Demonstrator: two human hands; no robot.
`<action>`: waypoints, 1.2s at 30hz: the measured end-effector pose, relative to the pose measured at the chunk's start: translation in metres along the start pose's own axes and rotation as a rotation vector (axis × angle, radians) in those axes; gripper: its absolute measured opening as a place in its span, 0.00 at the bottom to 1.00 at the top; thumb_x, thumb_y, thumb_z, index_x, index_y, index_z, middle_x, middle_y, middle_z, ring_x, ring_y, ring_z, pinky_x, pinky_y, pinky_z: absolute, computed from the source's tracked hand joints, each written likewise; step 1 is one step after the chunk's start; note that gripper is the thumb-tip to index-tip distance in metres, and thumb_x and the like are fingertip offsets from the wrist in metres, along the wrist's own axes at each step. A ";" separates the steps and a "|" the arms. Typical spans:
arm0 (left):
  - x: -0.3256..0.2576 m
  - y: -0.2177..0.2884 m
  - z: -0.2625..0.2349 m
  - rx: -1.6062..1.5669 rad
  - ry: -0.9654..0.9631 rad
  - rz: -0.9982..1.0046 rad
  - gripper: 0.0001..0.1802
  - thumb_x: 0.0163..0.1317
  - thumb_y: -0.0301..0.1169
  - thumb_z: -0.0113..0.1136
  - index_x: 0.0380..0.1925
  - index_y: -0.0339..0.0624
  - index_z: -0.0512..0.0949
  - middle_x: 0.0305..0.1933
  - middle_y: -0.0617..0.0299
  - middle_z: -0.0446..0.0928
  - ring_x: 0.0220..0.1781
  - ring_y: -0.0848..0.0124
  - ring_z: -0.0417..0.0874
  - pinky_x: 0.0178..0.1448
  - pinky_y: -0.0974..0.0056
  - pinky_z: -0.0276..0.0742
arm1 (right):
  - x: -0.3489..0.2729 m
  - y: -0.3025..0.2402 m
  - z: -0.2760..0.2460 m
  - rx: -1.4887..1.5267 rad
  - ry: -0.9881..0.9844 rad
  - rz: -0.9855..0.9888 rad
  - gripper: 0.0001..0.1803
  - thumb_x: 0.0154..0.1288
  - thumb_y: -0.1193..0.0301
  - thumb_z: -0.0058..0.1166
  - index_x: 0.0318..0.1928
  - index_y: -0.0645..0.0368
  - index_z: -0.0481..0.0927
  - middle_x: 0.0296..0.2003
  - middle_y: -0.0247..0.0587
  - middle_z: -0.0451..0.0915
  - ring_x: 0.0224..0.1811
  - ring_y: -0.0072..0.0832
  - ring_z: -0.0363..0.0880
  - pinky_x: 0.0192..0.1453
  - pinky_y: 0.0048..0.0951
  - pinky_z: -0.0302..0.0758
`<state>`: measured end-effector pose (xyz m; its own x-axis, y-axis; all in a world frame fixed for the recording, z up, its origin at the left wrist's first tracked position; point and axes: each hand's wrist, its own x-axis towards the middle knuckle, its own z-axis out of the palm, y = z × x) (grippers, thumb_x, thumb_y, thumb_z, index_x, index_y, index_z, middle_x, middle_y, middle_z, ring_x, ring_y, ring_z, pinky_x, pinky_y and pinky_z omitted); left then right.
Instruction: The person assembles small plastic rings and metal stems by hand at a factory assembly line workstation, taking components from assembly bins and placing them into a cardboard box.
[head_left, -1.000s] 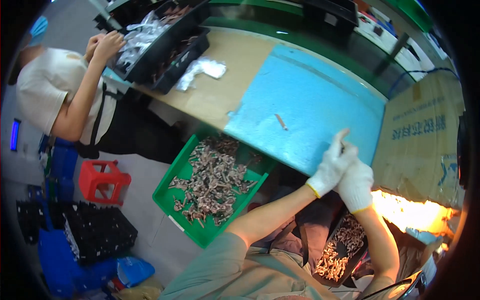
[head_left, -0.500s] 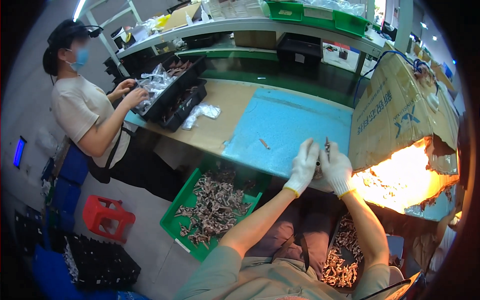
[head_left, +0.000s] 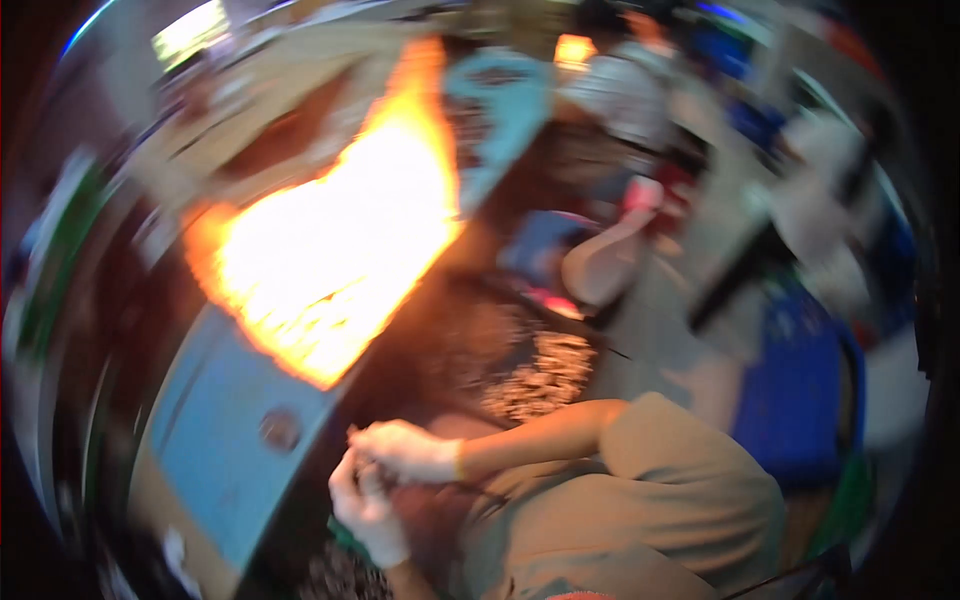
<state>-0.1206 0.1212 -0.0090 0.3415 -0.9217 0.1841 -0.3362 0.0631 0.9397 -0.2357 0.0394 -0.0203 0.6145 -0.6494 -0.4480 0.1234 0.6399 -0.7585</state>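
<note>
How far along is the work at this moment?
Heavy motion blur limits this. Done: nothing can be confirmed. In hand: the gloved hands meet on something small, too blurred to identify, beside the blue mat. Left: a heap of small parts lies nearby.

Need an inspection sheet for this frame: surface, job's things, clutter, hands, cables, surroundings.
Surface: blue mat on a bench, heavily motion-blurred; a small dark round mark on it.
Job's things: a small item pinched between both gloved hands, too blurred to identify; a heap of small pale parts lies beyond the hands.
Clutter: more small parts at the lower edge, blurred.
Hands: left hand and right hand, both in white gloves, touching each other beside the mat's edge.
Cables: nothing seen.
Surroundings: glaring orange-lit patch; blue crate; another person in the background.
</note>
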 end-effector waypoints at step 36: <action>-0.026 -0.011 0.028 -0.491 -0.207 -0.427 0.23 0.76 0.44 0.63 0.51 0.31 0.78 0.49 0.57 0.83 0.43 0.73 0.83 0.50 0.70 0.81 | -0.081 -0.008 -0.067 -1.171 0.150 -0.412 0.29 0.75 0.46 0.49 0.38 0.63 0.82 0.26 0.62 0.81 0.30 0.55 0.85 0.33 0.50 0.81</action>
<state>-0.1502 0.1336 -0.0319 0.1647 -0.9555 -0.2448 0.2445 -0.2009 0.9486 -0.3389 0.0595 -0.0098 0.5907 -0.8040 -0.0681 -0.5286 -0.3219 -0.7855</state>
